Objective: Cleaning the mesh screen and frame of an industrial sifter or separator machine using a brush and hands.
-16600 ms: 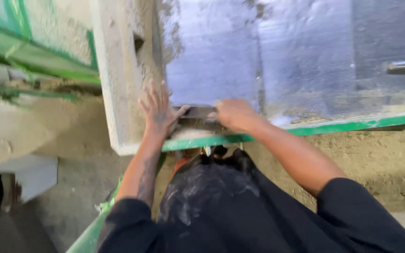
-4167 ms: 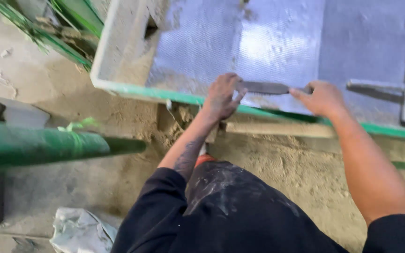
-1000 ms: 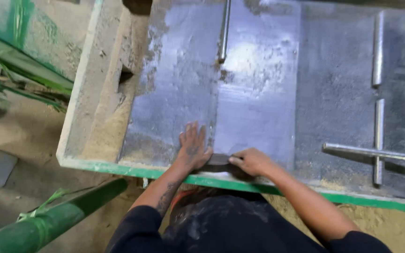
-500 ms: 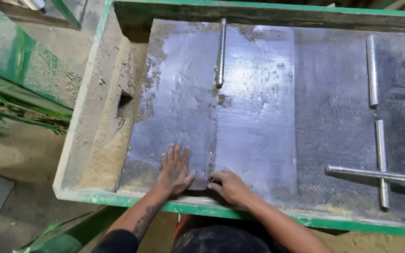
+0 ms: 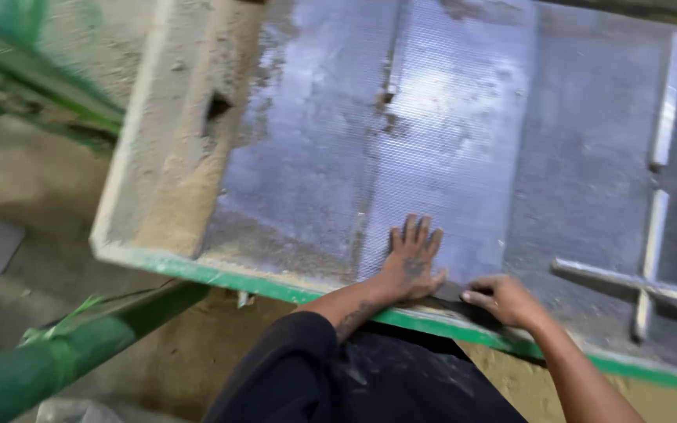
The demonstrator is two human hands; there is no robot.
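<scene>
A large grey metal sheet (image 5: pixel 432 141) lies in a tray with a green front rim (image 5: pixel 229 276). My left hand (image 5: pixel 413 258) rests flat on the sheet close to that rim, fingers spread, holding nothing. Just to its right, my right hand (image 5: pixel 505 301) has its fingers curled on a dark flat tool (image 5: pixel 453 292) that lies on the sheet between the two hands. Most of the tool is hidden under the hands. Both forearms reach over the rim from my dark, dusty clothing (image 5: pixel 370 376).
Thin metal bars (image 5: pixel 657 227) lie crossed on the sheet's right side, and another bar (image 5: pixel 390 70) lies along a seam at top centre. A sandy ledge (image 5: pixel 168 157) borders the sheet on the left. A green pipe (image 5: pixel 64 360) slants at lower left over sandy ground.
The view has swung so the tray sits tilted and closer. Both hands stay together at the front rim, the left still flat, the right still on the tool.
</scene>
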